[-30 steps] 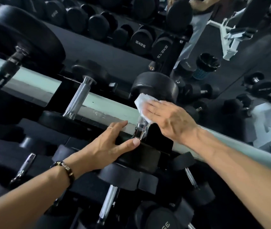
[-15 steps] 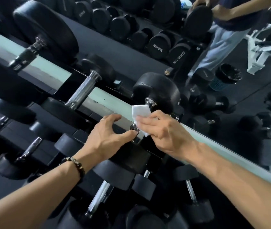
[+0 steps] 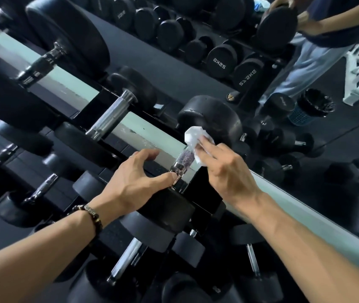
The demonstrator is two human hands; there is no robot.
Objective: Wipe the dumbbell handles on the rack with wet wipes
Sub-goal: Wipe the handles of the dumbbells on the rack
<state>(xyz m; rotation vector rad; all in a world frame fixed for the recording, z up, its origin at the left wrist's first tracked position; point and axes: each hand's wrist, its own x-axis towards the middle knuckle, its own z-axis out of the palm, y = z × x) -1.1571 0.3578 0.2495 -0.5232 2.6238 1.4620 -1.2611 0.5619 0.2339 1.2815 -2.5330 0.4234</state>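
Fingers (image 3: 212, 149) of the right hand (image 3: 226, 171) pressed one crumpled white wet wipe (image 3: 196, 138) against the far end of a knurled dumbbell handle (image 3: 184, 159), the wipe pinched beneath them at the black far head (image 3: 213, 121). The left hand (image 3: 134, 182), fingers curled, gripped the near head (image 3: 169, 206) of the same dumbbell on the top tier of the rack (image 3: 152, 132). One beaded bracelet (image 3: 91, 213) circled the left wrist. Two more chrome handles (image 3: 110, 117) lay to the left on that tier. Behind the rack a mirror (image 3: 130, 44) reflected a person (image 3: 318, 47) and one blue bin (image 3: 312, 109).
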